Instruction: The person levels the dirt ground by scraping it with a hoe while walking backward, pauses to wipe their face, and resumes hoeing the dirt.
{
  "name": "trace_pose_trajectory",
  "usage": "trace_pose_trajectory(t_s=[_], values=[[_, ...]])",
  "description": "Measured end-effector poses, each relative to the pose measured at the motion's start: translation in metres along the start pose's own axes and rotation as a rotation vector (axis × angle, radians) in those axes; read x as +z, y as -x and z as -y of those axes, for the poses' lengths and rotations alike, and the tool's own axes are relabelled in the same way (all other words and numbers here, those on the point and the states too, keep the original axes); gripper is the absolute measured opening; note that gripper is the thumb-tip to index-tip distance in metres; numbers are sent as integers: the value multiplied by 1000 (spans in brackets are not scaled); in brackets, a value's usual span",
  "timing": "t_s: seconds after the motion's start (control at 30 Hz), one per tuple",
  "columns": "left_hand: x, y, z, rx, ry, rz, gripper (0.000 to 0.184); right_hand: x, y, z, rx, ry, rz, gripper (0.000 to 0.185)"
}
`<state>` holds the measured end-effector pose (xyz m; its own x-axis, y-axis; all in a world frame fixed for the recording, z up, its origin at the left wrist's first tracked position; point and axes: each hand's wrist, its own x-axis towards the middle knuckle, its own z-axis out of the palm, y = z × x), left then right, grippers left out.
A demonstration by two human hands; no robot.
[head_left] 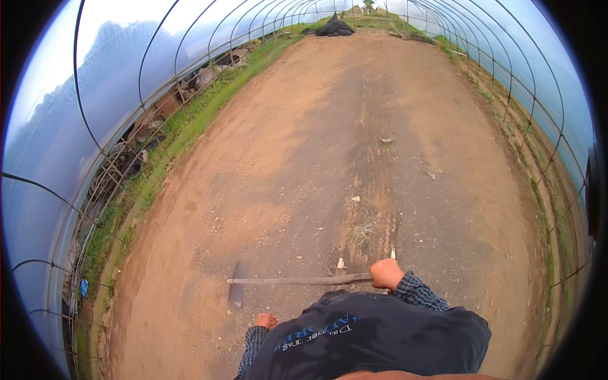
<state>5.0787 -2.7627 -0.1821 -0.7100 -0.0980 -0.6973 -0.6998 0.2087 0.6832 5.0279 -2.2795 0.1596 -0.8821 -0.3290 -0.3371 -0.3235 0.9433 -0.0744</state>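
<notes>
My right hand (pixel 387 273) is wrapped around the wooden handle of a hoe (pixel 304 280). The handle lies nearly level across the front of my body. At its left end the dark flat blade (pixel 236 294) is low over the bare soil; I cannot tell whether it touches. Whatever part of the handle lies beyond my right fist is hidden. My left hand (pixel 267 321) is below and to the right of the blade, apart from the hoe, its fingers curled in with nothing visible in them.
A dirt floor (pixel 272 152) runs ahead inside a plastic-covered tunnel with curved metal hoops. Dry grass (pixel 362 235) and small pale scraps lie along the middle strip. A black heap (pixel 334 26) sits at the far end. Grass and clutter line the left wall, near a blue object (pixel 84 288).
</notes>
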Motion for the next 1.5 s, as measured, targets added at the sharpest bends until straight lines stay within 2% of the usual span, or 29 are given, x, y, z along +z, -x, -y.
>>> trace_pose_trajectory(t_s=[0.03, 0.1, 0.17, 0.2, 0.23, 0.3, 0.43, 0.53, 0.57, 0.77, 0.9, 1.0, 1.3, 1.37, 1.4, 1.5], values=[[-17, 1, 42, 67, -168, -60, 21, -6, -3, -1, -21, -5, -34, 12], [-37, 49, 75, 183, -505, -176, 19, -21, -11, 1, -70, -12, 70, 19], [-37, 90, 120, 279, -851, -270, 17, -35, -14, 6, -126, -166, -10, 40], [-13, 142, 44, -126, -1077, -189, 18, -44, -16, 10, -142, -215, 18, 44], [-6, 161, 31, -149, -1066, -183, 18, -51, -18, 14, -157, -214, 38, 44], [7, 188, 4, -165, -1018, -175, 18, -58, -19, 19, -182, -368, -62, 45], [18, 225, -58, -159, -963, -153, 18, -73, -24, 17, -238, -444, -32, 45], [27, 237, -98, -135, -921, -141, 17, -103, -16, 23, -141, -824, 296, 46], [30, 241, -107, -130, -903, -137, 17, -101, -16, 23, -135, -826, 305, 46], [47, 249, -162, -64, -810, -121, 17, -89, -22, 22, -329, -1076, 279, 43], [50, 251, -192, -4, -801, -95, 17, -82, -22, 28, -315, -1027, 182, 39], [51, 255, -203, 35, -781, -79, 17, -83, -18, 33, -296, -986, 83, 35], [53, 263, -218, 107, -628, -119, 17, -74, -11, 31, -249, -1028, 66, 27], [14, 210, -178, 280, -273, -91, 28, -77, -10, 32, -243, -1030, 77, 27], [-10, 188, -171, 431, -127, -251, 14, -78, -10, 33, -229, -1033, 87, 27], [-59, 247, -287, 785, -9, -707, 7, -79, -13, 32, -200, -1034, 133, 25]])
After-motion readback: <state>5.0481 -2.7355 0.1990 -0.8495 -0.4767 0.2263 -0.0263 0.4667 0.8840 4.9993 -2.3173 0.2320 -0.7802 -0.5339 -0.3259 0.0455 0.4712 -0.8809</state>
